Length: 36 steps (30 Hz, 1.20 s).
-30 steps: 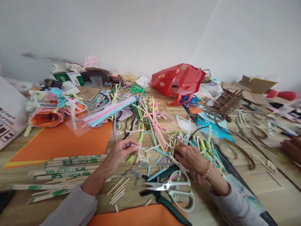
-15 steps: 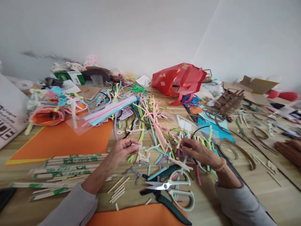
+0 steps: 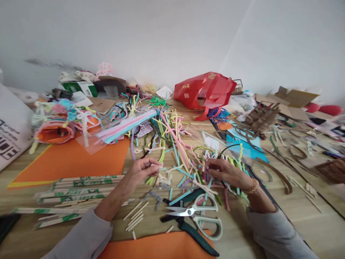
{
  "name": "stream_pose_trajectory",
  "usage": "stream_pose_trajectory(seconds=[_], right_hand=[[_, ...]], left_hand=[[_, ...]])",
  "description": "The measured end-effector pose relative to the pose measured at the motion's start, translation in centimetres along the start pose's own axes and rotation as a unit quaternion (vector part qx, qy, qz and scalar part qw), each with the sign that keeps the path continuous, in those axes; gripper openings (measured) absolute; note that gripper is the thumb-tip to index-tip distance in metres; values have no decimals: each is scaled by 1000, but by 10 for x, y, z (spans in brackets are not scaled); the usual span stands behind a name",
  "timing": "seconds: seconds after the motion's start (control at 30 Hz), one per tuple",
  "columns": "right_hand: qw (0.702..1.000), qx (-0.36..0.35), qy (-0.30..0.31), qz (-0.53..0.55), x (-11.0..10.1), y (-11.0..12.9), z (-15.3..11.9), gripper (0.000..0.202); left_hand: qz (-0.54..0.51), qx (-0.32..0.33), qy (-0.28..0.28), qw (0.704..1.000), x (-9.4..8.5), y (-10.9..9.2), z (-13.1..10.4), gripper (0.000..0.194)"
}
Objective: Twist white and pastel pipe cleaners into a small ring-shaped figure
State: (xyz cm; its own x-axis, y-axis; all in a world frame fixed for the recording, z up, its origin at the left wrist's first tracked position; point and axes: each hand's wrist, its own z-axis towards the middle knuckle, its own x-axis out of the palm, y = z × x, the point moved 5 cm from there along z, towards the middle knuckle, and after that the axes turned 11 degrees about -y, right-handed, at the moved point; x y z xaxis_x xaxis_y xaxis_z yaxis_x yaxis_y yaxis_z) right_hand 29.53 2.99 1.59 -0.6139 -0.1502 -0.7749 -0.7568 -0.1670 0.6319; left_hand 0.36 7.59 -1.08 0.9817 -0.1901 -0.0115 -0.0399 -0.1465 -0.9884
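Head view, right of centre in the frame: a tangle of cut fuzzy stems (image 3: 238,162) lies at and behind the fingers of the right hand (image 3: 228,175). That hand is plainly the nearer one. Its fingers bend down and leftward into the near-left edge of the tangle, thumb and forefinger close together; whether they pinch a stem or only touch, I cannot tell from here.

Left hand (image 3: 138,175), left of centre: thumb and forefinger pressed together on a small pale pink piece (image 3: 160,166), which pokes out rightward past the fingertips. Its long axis is mostly hidden in the grip. From these fingers the tangle lies across to the right, well apart, roughly level in the frame.

Between the two hands, loose scraps, plus a bundle of long pink stems (image 3: 178,149) slanting from upper left to lower right, its lower end in the gap between them. Cream twisted bits (image 3: 164,179) sit just below and right of the left fingertips.

Lower centre: scissors (image 3: 189,212) lie with blades parted, tips to the left, handles to the right, across a dark green-handled tool (image 3: 198,239). Both are below the hands, touched by neither. Short wooden sticks (image 3: 135,221) lie left of the blades, above an orange sheet (image 3: 151,248) at the bottom edge
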Motion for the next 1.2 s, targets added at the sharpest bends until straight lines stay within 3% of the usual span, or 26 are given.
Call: stream_pose_trajectory(seconds=[0.27, 0.4, 0.53, 0.67, 0.97, 1.2], right_hand=[[999, -6, 15, 32, 4, 12, -2, 11], [993, -43, -35, -105, 4, 26, -5, 11], [982, -141, 20, -124, 32, 57, -9, 16], [965, -189, 72, -169, 63, 74, -7, 21], [937, -224, 99, -251, 82, 80, -2, 22], [963, -187, 57, -184, 75, 74, 1, 15]], left_hand=[[12, 4, -3, 1000, 0, 1, 1, 21], [15, 4, -2, 1000, 1, 3, 0, 19], [17, 9, 2, 1000, 2, 1, 0, 20], [14, 8, 2, 1000, 3, -2, -2, 21], [-16, -8, -2, 1000, 5, -3, -5, 22], [-15, 2, 7, 1000, 3, 5, -2, 21]])
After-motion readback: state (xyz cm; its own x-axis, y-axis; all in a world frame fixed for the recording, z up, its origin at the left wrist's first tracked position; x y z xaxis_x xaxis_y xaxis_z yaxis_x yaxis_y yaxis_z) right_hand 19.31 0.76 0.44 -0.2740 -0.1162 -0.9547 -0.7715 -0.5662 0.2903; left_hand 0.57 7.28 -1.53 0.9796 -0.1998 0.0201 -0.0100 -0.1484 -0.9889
